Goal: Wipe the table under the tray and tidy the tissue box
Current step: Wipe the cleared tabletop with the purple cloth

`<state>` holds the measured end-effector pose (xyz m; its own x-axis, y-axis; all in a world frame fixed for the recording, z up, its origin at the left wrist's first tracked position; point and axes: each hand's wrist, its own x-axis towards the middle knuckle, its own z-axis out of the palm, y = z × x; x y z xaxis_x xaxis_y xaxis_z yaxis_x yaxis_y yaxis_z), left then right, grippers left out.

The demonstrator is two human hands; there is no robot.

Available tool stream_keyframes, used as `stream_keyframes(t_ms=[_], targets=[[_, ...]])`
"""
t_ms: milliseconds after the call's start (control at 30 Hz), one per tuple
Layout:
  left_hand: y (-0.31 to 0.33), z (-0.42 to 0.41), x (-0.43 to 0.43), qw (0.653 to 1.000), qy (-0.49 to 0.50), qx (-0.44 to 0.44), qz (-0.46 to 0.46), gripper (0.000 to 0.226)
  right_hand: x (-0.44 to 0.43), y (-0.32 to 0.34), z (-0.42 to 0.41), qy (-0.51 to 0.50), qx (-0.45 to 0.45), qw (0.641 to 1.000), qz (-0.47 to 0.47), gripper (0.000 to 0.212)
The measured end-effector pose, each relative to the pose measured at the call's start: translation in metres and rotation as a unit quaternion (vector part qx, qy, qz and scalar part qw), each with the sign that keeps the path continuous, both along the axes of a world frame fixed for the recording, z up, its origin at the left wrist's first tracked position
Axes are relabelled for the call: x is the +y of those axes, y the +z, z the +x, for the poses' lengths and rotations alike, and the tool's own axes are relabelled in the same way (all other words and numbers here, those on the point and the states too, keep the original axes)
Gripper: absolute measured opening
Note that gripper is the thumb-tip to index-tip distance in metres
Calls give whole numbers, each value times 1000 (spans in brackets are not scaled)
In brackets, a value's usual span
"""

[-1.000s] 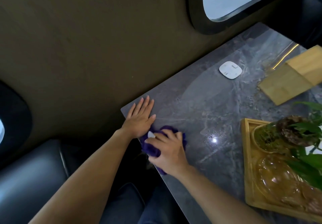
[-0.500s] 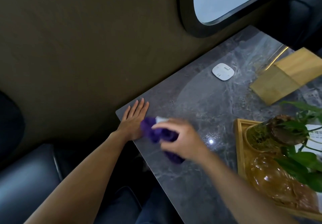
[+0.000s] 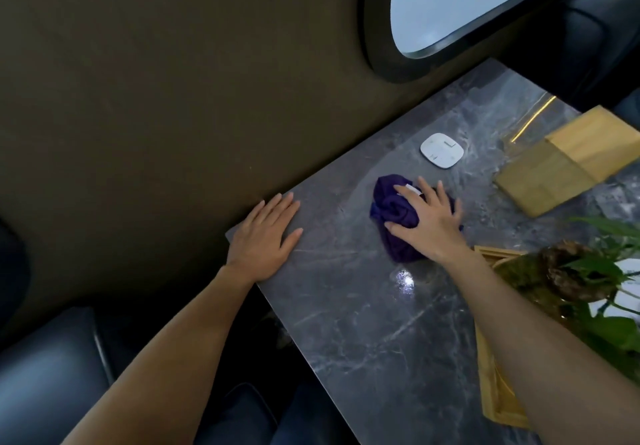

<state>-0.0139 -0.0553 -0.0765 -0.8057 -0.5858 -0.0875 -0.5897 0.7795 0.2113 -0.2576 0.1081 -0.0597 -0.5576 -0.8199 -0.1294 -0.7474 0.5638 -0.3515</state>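
Note:
A crumpled purple cloth (image 3: pixel 389 205) lies on the grey marble table (image 3: pixel 363 323), and my right hand (image 3: pixel 429 222) presses down on it with fingers spread over it. My left hand (image 3: pixel 265 242) rests flat, fingers apart, on the table's near-left corner by the wall. A wooden tray (image 3: pixel 491 399) sits at the right, partly hidden by my right forearm; it carries a glass pot with a green plant (image 3: pixel 588 288). A wooden tissue box (image 3: pixel 568 160) stands at the far right of the table.
A small white square device (image 3: pixel 442 150) lies just beyond the cloth. A brown wall (image 3: pixel 173 98) runs along the table's left edge, with a dark-framed window (image 3: pixel 450 4) above. A dark leather seat (image 3: pixel 45 375) is at the lower left.
My right hand has carried the purple cloth from the near-left corner away across the table toward the white device. My left hand has stayed flat on the corner.

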Motion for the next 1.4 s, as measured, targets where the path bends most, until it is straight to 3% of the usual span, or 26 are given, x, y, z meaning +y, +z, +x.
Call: stream_keyframes(t_ms=[267,467,833,967,1167,1267,1400], targets=[[-7,0,-5,1000,-14,-4,3,55,2,-7,17,-21,-56,988,-142,62],[-6,0,-4,1000,-14,-3,5,54,18,-5,61,6,-62,987,-150,61],[-4,-2,-2,999,-14,-38,-9,55,63,-11,200,182,-104,955,-210,58],[-3,-5,4,998,-3,-59,-27,55,80,-6,223,237,-213,933,-166,55],[8,-9,11,994,3,-99,-43,54,89,21,212,131,-531,836,-42,54],[17,-18,18,994,35,-107,-5,55,101,38,190,90,-548,829,-58,51],[25,-36,44,991,60,-113,46,66,141,56,160,31,-493,862,-113,48]])
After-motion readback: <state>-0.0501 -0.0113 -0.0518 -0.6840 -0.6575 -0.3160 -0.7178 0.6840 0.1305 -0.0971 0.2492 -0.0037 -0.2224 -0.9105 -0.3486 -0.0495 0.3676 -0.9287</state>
